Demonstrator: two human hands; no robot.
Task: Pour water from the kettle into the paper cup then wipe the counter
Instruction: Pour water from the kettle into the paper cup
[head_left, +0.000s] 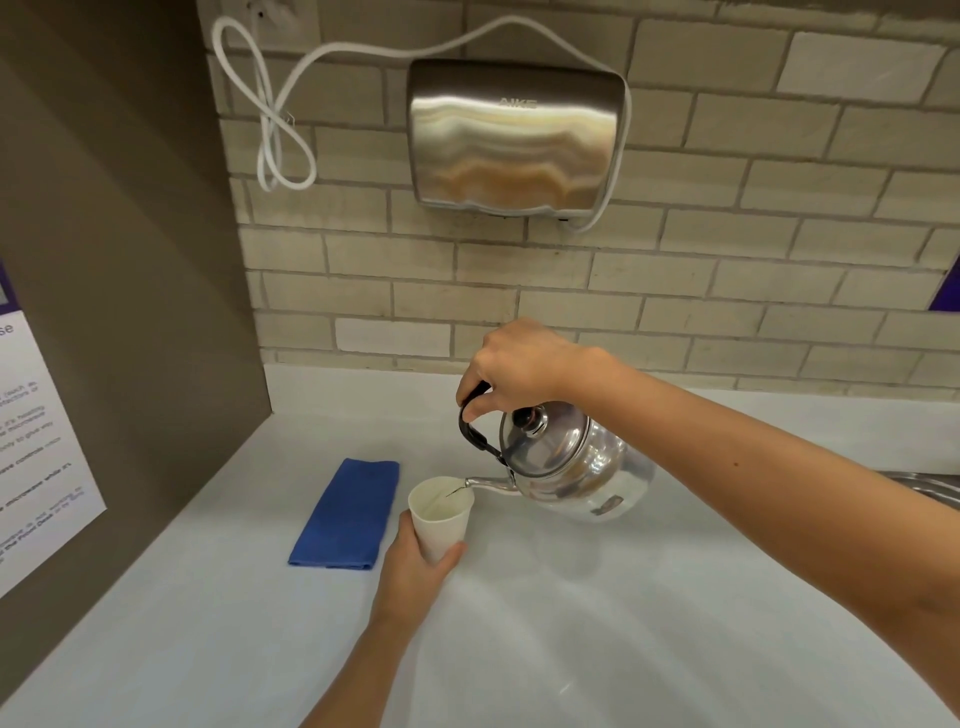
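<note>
Right hand (511, 364) curled tight round black kettle handle (471, 422). Shiny silver metal kettle (574, 465) tipped left, spout over white paper cup (441, 514). Left hand (418, 564) wrapped round cup, just above white counter (597, 623). Folded blue cloth (347, 514) flat beside cup.

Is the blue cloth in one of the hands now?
No, the blue cloth lies folded on the counter, left of the paper cup, with neither hand touching it.
</note>
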